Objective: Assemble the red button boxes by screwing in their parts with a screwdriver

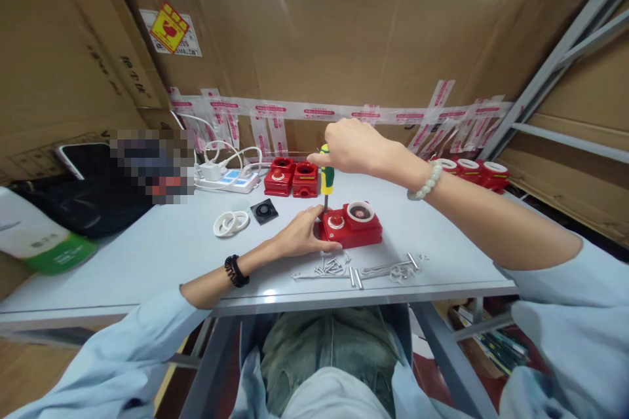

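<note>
My right hand (pixel 352 143) is closed around the handle of a yellow and green screwdriver (pixel 327 180). The tool stands upright, its tip at the far left corner of a red alarm housing (pixel 361 234) with a white ring and a small red dome on top. Against the left side of that housing rests my left hand (pixel 307 230), thumb along the front and fingers at the back corner, gripping it on the table. Just in front lie several loose screws (pixel 331 267) and short metal posts (pixel 356 278). Whatever the screwdriver tip touches is too small to make out.
Two red housings (pixel 304 180) stand behind, and more with white rings (pixel 469 167) at the right. White rings (pixel 230 224) and a black square speaker (pixel 264 211) lie to the left. A power strip (pixel 236 180) with cables sits at the back; a green-white pouch (pixel 44 236) lies far left.
</note>
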`<action>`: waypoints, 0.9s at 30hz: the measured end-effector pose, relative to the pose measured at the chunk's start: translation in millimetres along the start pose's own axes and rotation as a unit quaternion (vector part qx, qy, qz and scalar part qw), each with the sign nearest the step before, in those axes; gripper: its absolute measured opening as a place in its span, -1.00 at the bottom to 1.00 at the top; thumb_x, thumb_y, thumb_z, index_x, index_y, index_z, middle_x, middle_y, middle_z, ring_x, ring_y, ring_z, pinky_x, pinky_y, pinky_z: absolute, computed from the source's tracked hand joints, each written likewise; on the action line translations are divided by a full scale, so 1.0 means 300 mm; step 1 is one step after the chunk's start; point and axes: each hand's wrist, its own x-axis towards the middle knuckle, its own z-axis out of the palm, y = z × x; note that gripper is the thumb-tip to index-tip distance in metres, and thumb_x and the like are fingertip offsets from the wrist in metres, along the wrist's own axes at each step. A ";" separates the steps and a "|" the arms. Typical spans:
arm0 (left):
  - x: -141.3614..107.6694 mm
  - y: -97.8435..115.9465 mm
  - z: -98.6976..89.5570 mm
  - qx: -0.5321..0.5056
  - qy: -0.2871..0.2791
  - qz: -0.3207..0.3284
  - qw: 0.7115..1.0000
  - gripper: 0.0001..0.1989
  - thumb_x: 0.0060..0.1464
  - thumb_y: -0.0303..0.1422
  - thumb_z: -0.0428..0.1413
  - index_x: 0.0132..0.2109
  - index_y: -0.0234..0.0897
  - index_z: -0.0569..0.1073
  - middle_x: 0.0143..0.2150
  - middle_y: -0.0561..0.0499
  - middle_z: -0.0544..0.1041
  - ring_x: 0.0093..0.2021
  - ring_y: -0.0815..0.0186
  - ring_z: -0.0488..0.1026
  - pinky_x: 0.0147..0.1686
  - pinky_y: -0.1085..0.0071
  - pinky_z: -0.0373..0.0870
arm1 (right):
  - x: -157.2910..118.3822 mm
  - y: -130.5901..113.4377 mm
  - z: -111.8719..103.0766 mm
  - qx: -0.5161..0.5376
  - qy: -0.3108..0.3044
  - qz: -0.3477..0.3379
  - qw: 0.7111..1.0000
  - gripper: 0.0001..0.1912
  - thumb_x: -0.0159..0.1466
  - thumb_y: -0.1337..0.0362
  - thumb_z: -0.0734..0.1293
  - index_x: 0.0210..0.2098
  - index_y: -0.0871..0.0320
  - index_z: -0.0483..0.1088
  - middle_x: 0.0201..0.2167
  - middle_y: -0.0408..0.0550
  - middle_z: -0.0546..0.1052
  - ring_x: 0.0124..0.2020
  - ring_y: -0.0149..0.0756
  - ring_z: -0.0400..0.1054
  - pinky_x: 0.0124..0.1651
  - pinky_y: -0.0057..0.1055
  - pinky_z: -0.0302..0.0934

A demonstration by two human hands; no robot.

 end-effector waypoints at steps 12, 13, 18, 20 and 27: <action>0.000 -0.010 0.001 0.015 0.006 0.008 1.000 -0.40 -0.13 0.06 0.30 -0.12 -0.29 0.35 -0.20 -0.09 0.52 -0.29 0.16 0.42 -0.30 0.27 0.31 | -0.050 -0.002 -0.043 -0.052 -0.089 -0.027 0.994 -0.65 0.27 0.05 0.37 -0.51 0.16 0.38 -0.59 -0.04 0.36 -0.45 -0.20 0.33 -0.39 -0.27 0.10; 0.000 -0.010 0.001 0.018 0.006 0.011 1.000 -0.39 -0.13 0.06 0.30 -0.11 -0.29 0.34 -0.18 -0.10 0.52 -0.28 0.16 0.43 -0.29 0.26 0.31 | -0.052 -0.007 -0.031 -0.065 -0.068 -0.025 0.995 -0.65 0.29 0.07 0.35 -0.51 0.16 0.37 -0.58 -0.02 0.36 -0.42 -0.17 0.34 -0.36 -0.25 0.12; 0.001 -0.007 0.000 0.031 0.004 0.009 0.999 -0.43 -0.12 0.07 0.30 -0.19 -0.28 0.31 -0.24 -0.06 0.49 -0.32 0.19 0.39 -0.34 0.30 0.29 | -0.051 0.018 -0.035 0.034 -0.102 -0.126 0.986 -0.88 0.20 0.41 0.39 -0.28 0.10 0.42 -0.27 -0.04 0.50 -0.23 -0.19 0.37 -0.25 -0.29 0.18; 0.001 -0.004 -0.001 0.027 0.001 0.005 1.000 -0.43 -0.12 0.06 0.30 -0.20 -0.27 0.30 -0.25 -0.04 0.48 -0.33 0.21 0.39 -0.35 0.31 0.28 | -0.056 0.025 -0.045 0.071 -0.129 -0.151 0.977 -0.75 0.14 0.48 0.40 -0.23 0.07 0.42 -0.18 -0.07 0.50 -0.20 -0.22 0.36 -0.25 -0.31 0.18; -0.002 -0.003 -0.003 0.037 0.011 0.009 0.999 -0.41 -0.12 0.06 0.30 -0.15 -0.28 0.34 -0.28 -0.03 0.47 -0.32 0.21 0.39 -0.33 0.31 0.28 | -0.070 0.001 -0.010 0.007 -0.047 -0.045 0.998 -0.84 0.30 0.28 0.35 -0.39 0.16 0.32 -0.43 -0.03 0.38 -0.33 -0.20 0.32 -0.26 -0.26 0.11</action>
